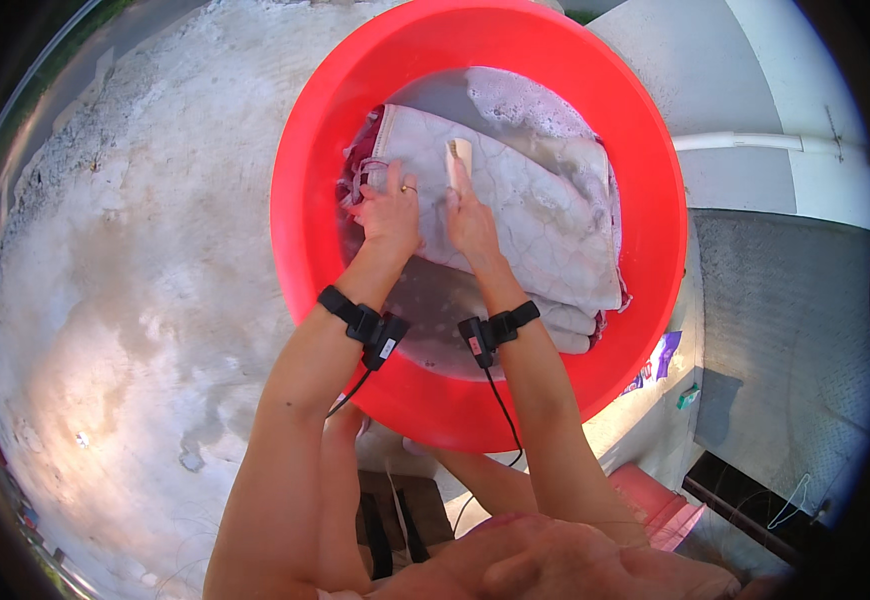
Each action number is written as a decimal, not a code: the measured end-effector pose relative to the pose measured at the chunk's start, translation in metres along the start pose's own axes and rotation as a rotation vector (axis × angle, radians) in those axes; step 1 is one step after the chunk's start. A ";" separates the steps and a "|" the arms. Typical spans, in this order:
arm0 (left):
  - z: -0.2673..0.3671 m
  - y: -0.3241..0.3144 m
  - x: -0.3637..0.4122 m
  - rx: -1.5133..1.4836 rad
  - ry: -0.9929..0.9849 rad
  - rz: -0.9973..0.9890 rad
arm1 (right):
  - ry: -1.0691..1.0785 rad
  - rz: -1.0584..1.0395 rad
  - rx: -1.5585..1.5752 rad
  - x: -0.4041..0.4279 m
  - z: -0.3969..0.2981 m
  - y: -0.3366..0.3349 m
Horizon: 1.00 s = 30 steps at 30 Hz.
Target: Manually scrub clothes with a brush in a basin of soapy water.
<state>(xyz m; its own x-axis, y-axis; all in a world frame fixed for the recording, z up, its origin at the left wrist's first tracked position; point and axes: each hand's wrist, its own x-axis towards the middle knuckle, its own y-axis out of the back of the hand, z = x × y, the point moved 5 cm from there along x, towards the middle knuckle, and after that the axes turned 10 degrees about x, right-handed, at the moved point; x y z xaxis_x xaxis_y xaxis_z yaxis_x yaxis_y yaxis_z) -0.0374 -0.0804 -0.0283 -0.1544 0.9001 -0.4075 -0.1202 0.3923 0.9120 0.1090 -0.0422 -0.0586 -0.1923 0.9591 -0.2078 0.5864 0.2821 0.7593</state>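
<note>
A large red plastic tub stands before me with murky, soapy water in it. Across the water lies a folded, wet fabric mat, pale on its upper face, with dark red showing at its left edge. My right hand grips a light-coloured scrubbing brush against the cloth. The bristles are mostly hidden. With fingers spread, my left hand presses on the mat near its left edge and wears a ring. Both wrists carry black straps with small cabled devices.
White foam floats at the tub's far side. Pale concrete ground extends left. To the right are a grey metal ramp or plate, a white pipe, a purple packet, a small green box and a red bucket.
</note>
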 end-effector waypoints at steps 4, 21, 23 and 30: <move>-0.015 -0.020 0.010 -0.048 0.080 0.059 | 0.042 -0.156 0.038 -0.024 -0.018 -0.024; -0.039 0.002 0.016 -0.371 0.202 -0.014 | -0.086 -0.147 -0.167 -0.009 0.019 0.030; -0.038 0.008 0.015 -0.338 0.206 -0.029 | -0.119 -0.093 -0.187 0.007 0.045 0.056; -0.053 0.009 0.020 -0.329 0.248 -0.129 | 0.042 -0.157 0.127 -0.024 -0.043 -0.022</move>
<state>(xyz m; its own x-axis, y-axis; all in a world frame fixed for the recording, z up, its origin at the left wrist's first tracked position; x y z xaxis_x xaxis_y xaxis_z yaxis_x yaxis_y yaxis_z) -0.0935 -0.0688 -0.0311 -0.3439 0.7588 -0.5531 -0.4542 0.3811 0.8053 0.0670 -0.0728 -0.0442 -0.3206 0.9020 -0.2893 0.6404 0.4314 0.6354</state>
